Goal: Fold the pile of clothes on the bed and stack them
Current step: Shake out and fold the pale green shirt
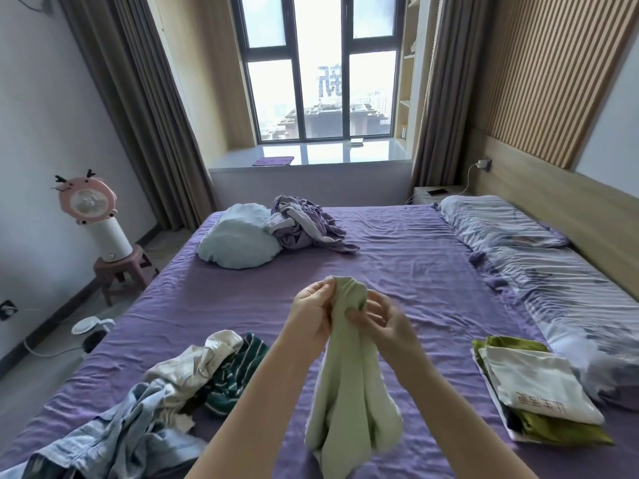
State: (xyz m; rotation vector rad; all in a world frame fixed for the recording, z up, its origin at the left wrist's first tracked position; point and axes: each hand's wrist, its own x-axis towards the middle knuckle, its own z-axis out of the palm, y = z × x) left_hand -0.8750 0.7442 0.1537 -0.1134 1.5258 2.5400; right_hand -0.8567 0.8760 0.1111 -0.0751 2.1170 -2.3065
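Observation:
A pale green garment [349, 392] hangs above the purple bed [397, 257], held up by its top edge. My left hand [311, 314] grips that edge on the left and my right hand [382, 321] pinches it on the right. To the lower left lies a loose pile of clothes [155, 392]: cream, dark green striped and light blue denim pieces. At the right sits a stack of folded clothes [539, 388], a white printed piece over an olive green one.
A light blue pillow [238, 238] and a crumpled lilac garment [304, 224] lie at the far side of the bed. Patterned bedding [553, 267] runs along the headboard on the right. A pink fan [88, 202] stands on a stool left of the bed.

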